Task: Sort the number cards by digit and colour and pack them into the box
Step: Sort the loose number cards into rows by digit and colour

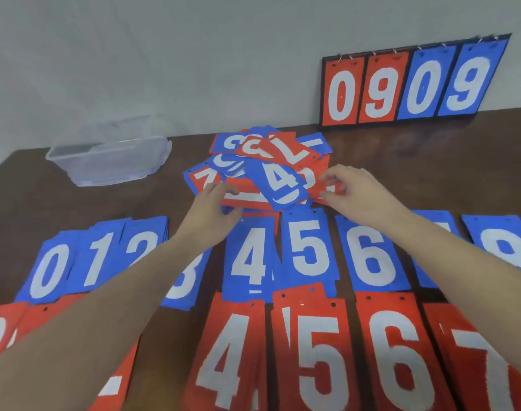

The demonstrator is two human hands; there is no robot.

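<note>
A loose heap of red and blue number cards (262,164) lies in the middle of the brown table, with a blue 4 card (278,180) on top. My left hand (213,212) grips the heap's near left edge, thumb under a red card. My right hand (357,191) pinches a red card (327,188) at the heap's right side. Nearer me runs a row of blue piles, 0 (50,271) through 8 (508,247). Below it lie red piles, among them 4 (226,360), 5 (315,357), 6 (398,360) and 7 (484,366). The clear plastic box (111,158) stands at the back left.
A scoreboard (410,84) showing 0 9 0 9 in red and blue leans on the grey wall at the back right. My forearms cover parts of the blue 3 and 7 piles. Dark table surface (401,161) shows between heap and scoreboard.
</note>
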